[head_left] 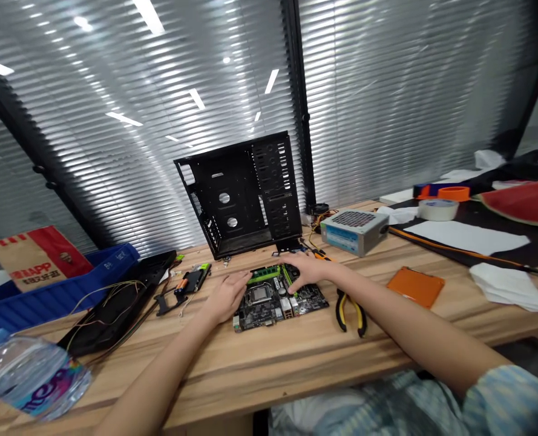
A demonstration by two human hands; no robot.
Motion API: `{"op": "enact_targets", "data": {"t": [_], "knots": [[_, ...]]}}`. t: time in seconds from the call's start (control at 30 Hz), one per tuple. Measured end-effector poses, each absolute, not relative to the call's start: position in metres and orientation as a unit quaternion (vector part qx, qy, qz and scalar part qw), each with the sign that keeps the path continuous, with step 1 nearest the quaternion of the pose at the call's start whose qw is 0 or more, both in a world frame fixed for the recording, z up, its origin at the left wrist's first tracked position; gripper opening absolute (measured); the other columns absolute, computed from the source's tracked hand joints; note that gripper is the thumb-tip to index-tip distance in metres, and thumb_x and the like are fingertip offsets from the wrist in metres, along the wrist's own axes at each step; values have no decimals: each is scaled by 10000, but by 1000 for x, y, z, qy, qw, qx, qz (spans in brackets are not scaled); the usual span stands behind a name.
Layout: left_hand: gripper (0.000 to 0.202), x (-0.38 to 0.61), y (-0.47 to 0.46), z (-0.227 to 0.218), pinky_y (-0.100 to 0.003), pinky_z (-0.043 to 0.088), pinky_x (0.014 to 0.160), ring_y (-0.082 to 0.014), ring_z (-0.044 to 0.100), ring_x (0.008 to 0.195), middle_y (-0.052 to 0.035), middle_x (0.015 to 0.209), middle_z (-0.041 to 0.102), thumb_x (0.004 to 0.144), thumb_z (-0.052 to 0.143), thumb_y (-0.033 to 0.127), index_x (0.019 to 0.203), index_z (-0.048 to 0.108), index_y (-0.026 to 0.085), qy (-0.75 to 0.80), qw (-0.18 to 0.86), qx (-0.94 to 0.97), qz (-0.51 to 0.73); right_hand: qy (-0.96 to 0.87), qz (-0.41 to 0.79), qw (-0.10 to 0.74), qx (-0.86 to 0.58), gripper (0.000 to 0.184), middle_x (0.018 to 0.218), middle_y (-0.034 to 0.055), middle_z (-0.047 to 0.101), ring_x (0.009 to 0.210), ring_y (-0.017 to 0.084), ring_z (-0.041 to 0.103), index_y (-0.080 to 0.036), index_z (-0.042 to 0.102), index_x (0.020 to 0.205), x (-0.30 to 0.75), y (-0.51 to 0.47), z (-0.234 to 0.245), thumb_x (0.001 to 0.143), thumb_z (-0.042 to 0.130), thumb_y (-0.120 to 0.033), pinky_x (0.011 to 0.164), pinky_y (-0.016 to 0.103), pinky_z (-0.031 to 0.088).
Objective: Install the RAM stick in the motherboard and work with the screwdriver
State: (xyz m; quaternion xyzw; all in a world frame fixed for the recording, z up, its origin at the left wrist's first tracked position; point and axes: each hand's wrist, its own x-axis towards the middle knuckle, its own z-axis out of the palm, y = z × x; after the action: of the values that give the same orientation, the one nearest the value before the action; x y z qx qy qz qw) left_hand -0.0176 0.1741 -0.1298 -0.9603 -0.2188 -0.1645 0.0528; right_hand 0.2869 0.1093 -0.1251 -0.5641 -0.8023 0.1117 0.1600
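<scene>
- A black motherboard with green slots is laid flat on the wood-grained counter, between and partly beneath the hands.
- The left hand is placed at the board's left edge, fingers slightly bent; whether the edge is gripped cannot be told.
- The right hand is arched over the board's far right part, thumb and fingers parted; any grasp cannot be confirmed.
- Yellow-and-black-handled pliers are seen nearer than the right hand, beside its forearm.
- A black metal computer case is stood beyond both hands.
</scene>
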Motion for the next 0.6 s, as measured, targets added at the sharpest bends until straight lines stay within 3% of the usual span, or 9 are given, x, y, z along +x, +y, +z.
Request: {"op": "enact_targets", "data": {"t": [0.1,0.2,0.3,0.4,0.5,0.6], "knots": [[443,-18,171,-126,-438,379,1094,-226,442,1329,-123,1451,463,990,324,270,1402,461,184,-231,55,-958,-160,-807,106,153,-560,969,1482,84,410,1321,414,343,-316,471,1388,288,107,-122,540,776,-672,1087,560,227],[422,-19,169,-120,-445,385,1081,-238,466,1299,-128,1421,493,984,340,266,1364,507,187,-231,64,-956,-171,-822,92,173,-534,901,1433,86,457,1295,385,371,-302,518,1342,287,104,-117,554,787,-645,1068,522,272],[381,-21,165,-112,-436,407,1053,-242,505,1241,-121,1353,549,974,362,257,1277,586,195,-217,58,-954,-199,-832,72,210,-509,655,1315,89,538,1221,338,441,-275,606,1230,283,99,-110,665,751,-573,1019,473,334],[332,-23,161,-105,-420,433,1011,-238,552,1153,-119,1247,604,964,386,266,1122,669,194,-209,61,-952,-214,-843,66,253,-470,340,1056,87,637,1009,254,559,-218,687,1053,275,93,-101,822,629,-462,906,384,405],[304,-26,158,-98,-404,443,968,-230,582,1067,-111,1152,636,955,411,276,1028,694,194,-206,88,-954,-200,-859,76,268,-430,250,790,44,644,728,171,553,-187,721,866,265,85,-94,851,584,-396,700,287,411],[276,-29,157,-93,-391,440,937,-229,595,1015,-103,1074,653,937,448,283,970,705,189,-191,89,-958,-194,-866,84,250,-424,213,613,-6,579,575,119,466,-181,729,772,258,77,-88,810,632,-367,600,250,348]]}}
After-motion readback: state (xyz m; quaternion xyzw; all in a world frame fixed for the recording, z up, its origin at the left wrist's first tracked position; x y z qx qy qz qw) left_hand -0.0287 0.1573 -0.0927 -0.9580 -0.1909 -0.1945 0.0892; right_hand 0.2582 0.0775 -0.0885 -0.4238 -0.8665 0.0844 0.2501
